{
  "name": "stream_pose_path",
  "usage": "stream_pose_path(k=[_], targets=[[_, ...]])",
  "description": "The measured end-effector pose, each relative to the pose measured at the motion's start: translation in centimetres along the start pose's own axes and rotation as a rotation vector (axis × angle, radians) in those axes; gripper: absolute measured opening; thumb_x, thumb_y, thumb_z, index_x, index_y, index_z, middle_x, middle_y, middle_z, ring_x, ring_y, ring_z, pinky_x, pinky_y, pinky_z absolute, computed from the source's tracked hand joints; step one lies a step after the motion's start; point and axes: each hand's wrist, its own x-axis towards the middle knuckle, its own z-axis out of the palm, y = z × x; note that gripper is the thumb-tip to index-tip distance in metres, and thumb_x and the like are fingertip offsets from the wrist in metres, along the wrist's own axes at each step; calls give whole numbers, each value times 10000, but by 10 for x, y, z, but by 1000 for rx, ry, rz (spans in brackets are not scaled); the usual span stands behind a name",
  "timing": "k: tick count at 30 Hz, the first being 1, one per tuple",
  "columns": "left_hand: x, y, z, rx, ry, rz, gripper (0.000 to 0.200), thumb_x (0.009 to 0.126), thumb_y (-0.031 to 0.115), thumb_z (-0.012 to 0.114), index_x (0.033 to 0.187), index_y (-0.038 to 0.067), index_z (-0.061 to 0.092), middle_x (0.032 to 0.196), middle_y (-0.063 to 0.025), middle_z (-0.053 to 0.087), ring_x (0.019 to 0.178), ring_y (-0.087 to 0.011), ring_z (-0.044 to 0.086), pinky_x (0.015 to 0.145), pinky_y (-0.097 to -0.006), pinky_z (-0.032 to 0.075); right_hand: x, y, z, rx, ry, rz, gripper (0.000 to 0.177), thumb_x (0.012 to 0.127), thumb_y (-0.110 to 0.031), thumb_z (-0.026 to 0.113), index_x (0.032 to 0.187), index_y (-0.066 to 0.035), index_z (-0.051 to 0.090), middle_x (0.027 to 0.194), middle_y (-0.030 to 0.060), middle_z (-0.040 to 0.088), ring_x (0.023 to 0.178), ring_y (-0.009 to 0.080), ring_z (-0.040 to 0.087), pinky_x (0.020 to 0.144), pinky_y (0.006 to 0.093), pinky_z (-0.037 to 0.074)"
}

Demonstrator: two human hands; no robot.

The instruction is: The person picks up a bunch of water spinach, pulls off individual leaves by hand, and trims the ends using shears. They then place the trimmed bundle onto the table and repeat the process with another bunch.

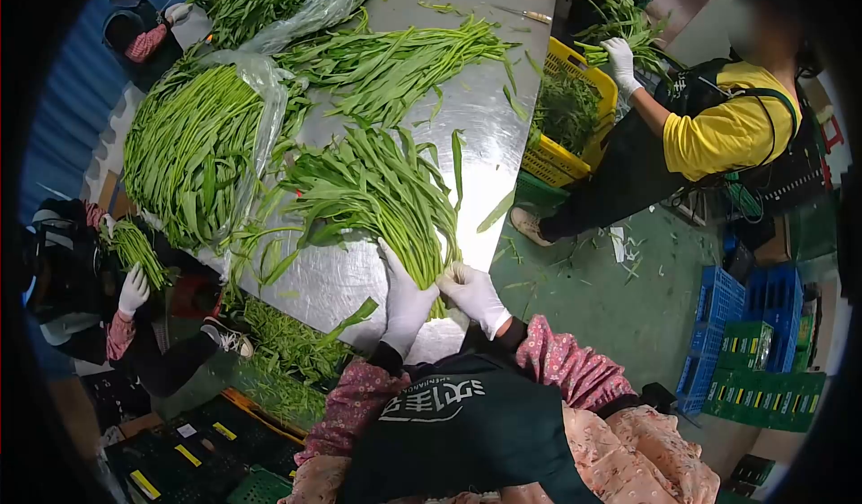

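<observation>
A steel table (485, 136) runs up the middle of the frame, over a green floor (628, 306). Four heaps of greens lie on it, two of them in clear bags (269, 100) at upper left. Three co-workers (727, 131) stand around, with one yellow basket (575, 158) at upper right. At lower centre, the left hand (406, 302) and right hand (474, 296) both clasp the stem ends of the centre bunch (377, 190).
</observation>
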Motion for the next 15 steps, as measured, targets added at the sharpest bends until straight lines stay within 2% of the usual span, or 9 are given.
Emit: stream_pose_path(k=[2, 6, 9, 10, 11, 13, 15], targets=[[-1, -1, 0, -36, -11, -3, 1242, 746, 24, 765, 1527, 67, -200, 1512, -264, 336, 1291, -338, 497, 1048, -373, 440, -6, -12, -5, 133, -130, 169, 184, 945, -205, 625, 840, -56, 598, 617, 13, 593, 477, 88, 529, 467, 241, 421], [3, 12, -8, -131, -58, -37, 1249, 743, 18, 773, 1527, 63, -199, 1479, -249, 388, 1284, -335, 502, 1051, -371, 438, -23, -11, -4, 250, -178, -92, 195, 964, -215, 635, 866, -49, 606, 646, -3, 593, 527, 60, 541, 506, 232, 432], [-1, -3, -7, -32, -42, -24, 1251, 733, -1, 777, 1531, 56, -185, 1497, -247, 360, 1333, -331, 450, 1097, -366, 388, -55, -50, -48, 239, -74, 4, 148, 930, -140, 653, 854, -28, 594, 719, 18, 618, 539, 81, 534, 518, 231, 423], [0, 4, -12, -179, -99, -79, 1252, 706, 96, 811, 1529, 1, -128, 1587, -320, 33, 1490, -410, 106, 1207, -377, 184, -65, -60, -68, 201, -39, -36, 122, 912, -111, 646, 840, -27, 595, 717, 26, 619, 548, 91, 542, 517, 233, 423], [0, -4, -8, -200, -91, -45, 1242, 716, 89, 803, 1527, -3, -134, 1587, -320, 36, 1490, -408, 108, 1206, -376, 188, -73, -67, -90, 163, -3, -72, 98, 893, -82, 640, 826, -26, 596, 716, 35, 620, 557, 100, 550, 515, 235, 422], [1, 2, -12, -243, -112, -64, 1236, 717, 83, 797, 1526, -6, -132, 1585, -325, 28, 1493, -408, 86, 1212, -379, 167, -81, -63, -128, 270, 108, -121, 61, 864, -49, 617, 812, -25, 598, 706, 51, 618, 567, 118, 563, 509, 233, 421], [-1, 1, -12, -270, -120, -75, 1231, 719, 92, 796, 1525, -15, -128, 1585, -326, 32, 1494, -410, 78, 1216, -382, 150, -78, -41, -160, 320, 205, -130, 93, 862, -102, 643, 793, -46, 619, 649, 10, 588, 512, 97, 521, 503, 235, 396]])
